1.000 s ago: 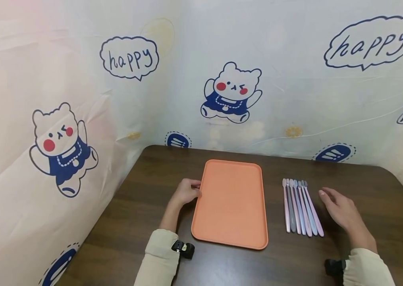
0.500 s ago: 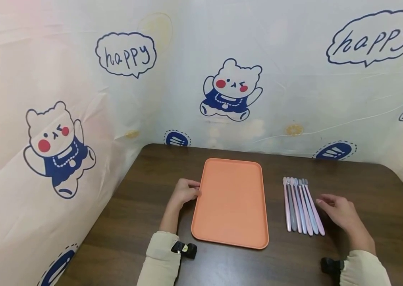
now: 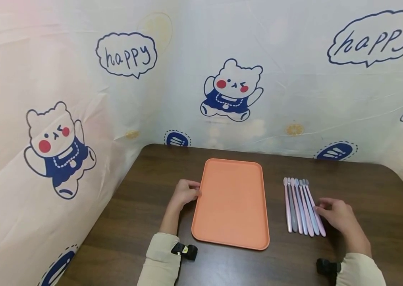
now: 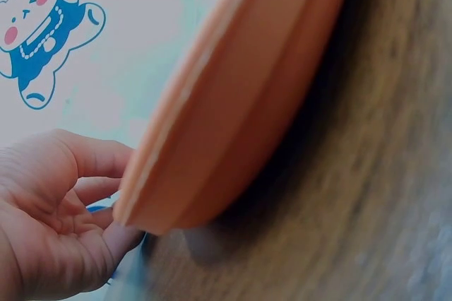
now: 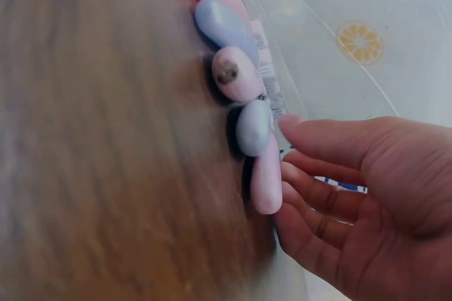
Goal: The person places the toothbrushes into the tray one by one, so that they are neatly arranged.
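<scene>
An orange tray (image 3: 230,202) lies flat on the dark wooden table (image 3: 365,190). My left hand (image 3: 195,190) is at its left rim, fingers curled onto the edge. In the left wrist view the curled fingers (image 4: 92,191) sit against the tray's rim (image 4: 233,103). Right of the tray, several pastel toothbrushes (image 3: 301,204) lie side by side. My right hand (image 3: 324,209) is beside them, its fingertips touching the rightmost pink toothbrush (image 3: 317,216). The right wrist view shows bent fingers (image 5: 311,191) against that pink handle (image 5: 265,181), with the thumb above it; nothing is pinched.
A plastic sheet printed with bears and "happy" bubbles (image 3: 231,91) walls the table at the back and on both sides. Bare tabletop lies in front of the tray and right of the toothbrushes. Cream sleeves with dark wrist mounts (image 3: 185,251) are at the bottom.
My right hand has moved left and down toward the toothbrushes, and its fingertips now touch the rightmost one. The left hand and the tray have stayed in place.
</scene>
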Motion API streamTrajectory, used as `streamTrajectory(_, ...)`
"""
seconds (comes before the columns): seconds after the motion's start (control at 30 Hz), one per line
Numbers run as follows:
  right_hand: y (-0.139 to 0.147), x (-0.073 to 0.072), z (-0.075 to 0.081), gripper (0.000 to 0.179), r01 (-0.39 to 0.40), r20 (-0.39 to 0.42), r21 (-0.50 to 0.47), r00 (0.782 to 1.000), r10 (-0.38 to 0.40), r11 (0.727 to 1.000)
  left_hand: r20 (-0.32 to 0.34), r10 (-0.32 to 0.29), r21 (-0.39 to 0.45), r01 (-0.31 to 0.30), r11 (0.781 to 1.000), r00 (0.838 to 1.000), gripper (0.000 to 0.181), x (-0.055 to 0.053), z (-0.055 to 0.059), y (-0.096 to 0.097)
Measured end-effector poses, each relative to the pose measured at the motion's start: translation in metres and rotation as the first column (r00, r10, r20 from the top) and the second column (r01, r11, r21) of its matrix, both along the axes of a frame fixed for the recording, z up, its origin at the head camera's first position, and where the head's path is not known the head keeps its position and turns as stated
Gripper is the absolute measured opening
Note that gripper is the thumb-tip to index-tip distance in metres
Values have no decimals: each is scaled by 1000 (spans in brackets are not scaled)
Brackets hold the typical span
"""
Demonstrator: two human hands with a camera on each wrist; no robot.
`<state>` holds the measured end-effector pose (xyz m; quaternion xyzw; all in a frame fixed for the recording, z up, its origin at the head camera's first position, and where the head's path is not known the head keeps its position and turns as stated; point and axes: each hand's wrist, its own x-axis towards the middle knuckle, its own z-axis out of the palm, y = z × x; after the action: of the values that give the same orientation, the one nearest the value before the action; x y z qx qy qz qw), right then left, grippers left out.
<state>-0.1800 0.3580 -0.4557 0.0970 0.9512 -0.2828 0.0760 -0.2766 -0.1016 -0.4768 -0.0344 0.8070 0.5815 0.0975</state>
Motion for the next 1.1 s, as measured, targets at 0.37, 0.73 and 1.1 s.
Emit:
streamTrajectory(0.37,-5,-3,0,50,66,79,-37,995,-62,997,3,0,-4,0,1000,1000,32,2,-1,-1)
streamTrajectory(0.73,-9,-13,2,38,119,130,-103,986,-105,988,-1,3,-4,-3,1000,1000,32,0,0,-2)
streamTrajectory(1.1,-4,-15,3,36,92,125,-112,989,-78,989,-4,9,13,-9,1000,1000,31,1,0,-1)
